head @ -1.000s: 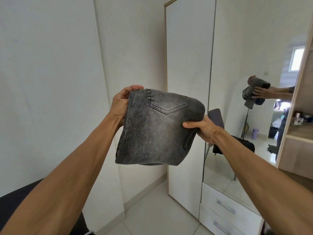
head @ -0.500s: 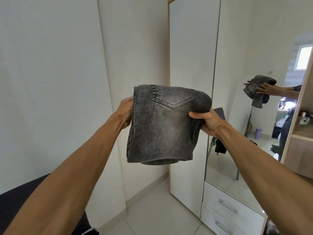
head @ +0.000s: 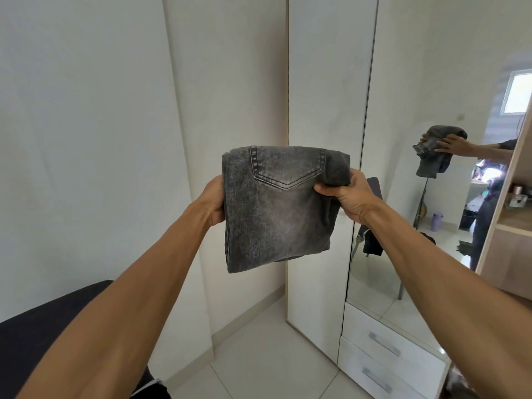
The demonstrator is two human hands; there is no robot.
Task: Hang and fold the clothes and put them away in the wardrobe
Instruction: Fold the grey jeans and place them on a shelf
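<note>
Folded grey washed jeans [head: 273,214] hang in the air at chest height, back pocket facing me. My left hand [head: 211,201] grips their left edge, fingers hidden behind the cloth. My right hand [head: 349,195] pinches the upper right corner, thumb on the front. The white wardrobe [head: 319,139] stands just behind the jeans. Its mirrored door [head: 431,96] reflects the jeans and my hands.
Two white drawers [head: 388,349] with metal handles sit under the mirror. An open wooden shelf unit [head: 515,234] with small items is at the right edge. A dark mattress [head: 37,341] lies at the lower left. White walls close the left; pale floor tiles lie below.
The jeans and both hands have moved right and forward toward the wardrobe. My left hand slid from the top corner down to the side edge. The view has turned slightly right.
</note>
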